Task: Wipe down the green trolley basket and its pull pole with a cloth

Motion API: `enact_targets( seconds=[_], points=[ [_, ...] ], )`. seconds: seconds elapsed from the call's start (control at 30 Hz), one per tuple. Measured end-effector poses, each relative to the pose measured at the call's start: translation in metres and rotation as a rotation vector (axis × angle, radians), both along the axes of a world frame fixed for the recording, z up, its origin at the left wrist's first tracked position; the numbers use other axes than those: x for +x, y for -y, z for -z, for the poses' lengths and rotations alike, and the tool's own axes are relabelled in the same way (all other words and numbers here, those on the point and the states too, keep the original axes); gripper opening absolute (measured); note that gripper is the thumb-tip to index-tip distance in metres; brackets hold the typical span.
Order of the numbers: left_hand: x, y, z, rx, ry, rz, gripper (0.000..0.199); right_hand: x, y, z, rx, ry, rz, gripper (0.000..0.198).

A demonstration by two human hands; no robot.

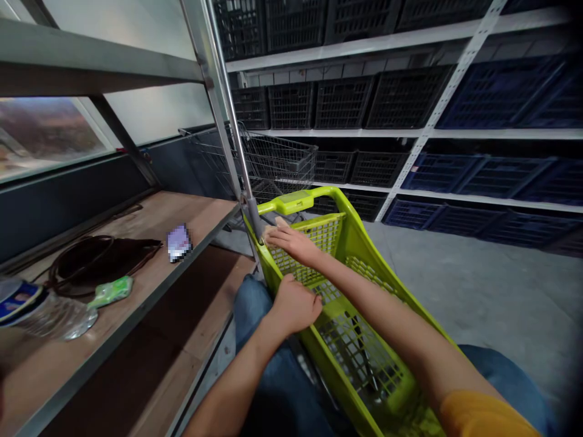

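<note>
A lime-green plastic shopping cart (339, 364) stands between my knees, its handle end away from me. My left hand (296, 303) is closed over the cart's left rim, thumb side up. Farther along that rim, close to the handle, my right hand (294, 240) reaches across the basket. Its fingers press a small beige cloth (268, 233) against the corner of the cart. Part of the cloth is hidden under the fingers. The green handle bar (291, 201) lies just beyond my right hand.
On the left, a wooden shelf (200, 212) holds a plastic bottle (59, 312), a coiled cable (57, 267), a green packet (112, 291) and a blurred-out item (179, 243). A metal post rises beside the cart. Behind are a wire cart (282, 161) and racks of black crates (344, 100).
</note>
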State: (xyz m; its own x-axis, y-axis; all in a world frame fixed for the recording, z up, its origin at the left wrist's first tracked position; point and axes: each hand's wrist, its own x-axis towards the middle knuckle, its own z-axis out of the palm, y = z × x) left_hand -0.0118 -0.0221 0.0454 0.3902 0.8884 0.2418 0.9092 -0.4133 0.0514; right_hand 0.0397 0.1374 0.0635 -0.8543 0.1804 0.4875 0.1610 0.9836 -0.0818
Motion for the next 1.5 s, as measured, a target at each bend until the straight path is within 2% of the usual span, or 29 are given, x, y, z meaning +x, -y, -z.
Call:
enact_targets(
  seconds=[0.13, 0.3, 0.5, 0.6, 0.7, 0.87, 1.07, 1.17, 1.3, 1.4, 1.5],
  points=[
    [-0.001, 0.001, 0.000, 0.017, 0.012, 0.009, 0.040, 0.022, -0.010, 0.003, 0.049, 0.055, 0.064, 0.040],
    [-0.002, 0.002, 0.000, 0.059, 0.037, 0.022, 0.039, 0.060, -0.035, 0.007, 0.000, -0.021, 0.369, 0.032],
    [-0.001, 0.001, 0.000, 0.076, 0.053, 0.024, 0.039, 0.131, -0.075, 0.005, -0.034, -0.091, 0.618, 0.026],
    [0.000, 0.000, 0.001, 0.076, 0.051, 0.019, 0.038, 0.132, -0.077, 0.009, -0.050, -0.140, 0.704, 0.026],
    [0.001, 0.000, 0.003, 0.082, 0.055, 0.014, 0.038, 0.100, -0.062, 0.014, -0.059, -0.198, 0.686, 0.028],
    [0.002, 0.001, 0.003, 0.082, 0.053, 0.008, 0.037, 0.034, -0.025, 0.011, -0.028, -0.131, 0.513, 0.028],
    [0.002, 0.001, 0.003, 0.065, 0.062, -0.013, 0.038, 0.001, -0.005, 0.000, 0.033, -0.011, 0.396, 0.037],
    [0.002, 0.002, 0.002, 0.066, 0.056, -0.015, 0.039, 0.008, -0.012, -0.001, 0.009, -0.015, 0.314, 0.029],
    [0.001, 0.002, 0.002, 0.077, 0.057, -0.012, 0.038, 0.049, -0.038, 0.000, -0.096, -0.089, 0.221, 0.030],
    [0.001, 0.001, 0.004, 0.088, 0.062, -0.005, 0.039, 0.094, -0.066, 0.003, -0.166, -0.157, 0.316, 0.028],
    [0.001, 0.001, 0.005, 0.096, 0.067, -0.001, 0.040, 0.130, -0.088, 0.007, -0.196, -0.222, 0.496, 0.025]
  ],
)
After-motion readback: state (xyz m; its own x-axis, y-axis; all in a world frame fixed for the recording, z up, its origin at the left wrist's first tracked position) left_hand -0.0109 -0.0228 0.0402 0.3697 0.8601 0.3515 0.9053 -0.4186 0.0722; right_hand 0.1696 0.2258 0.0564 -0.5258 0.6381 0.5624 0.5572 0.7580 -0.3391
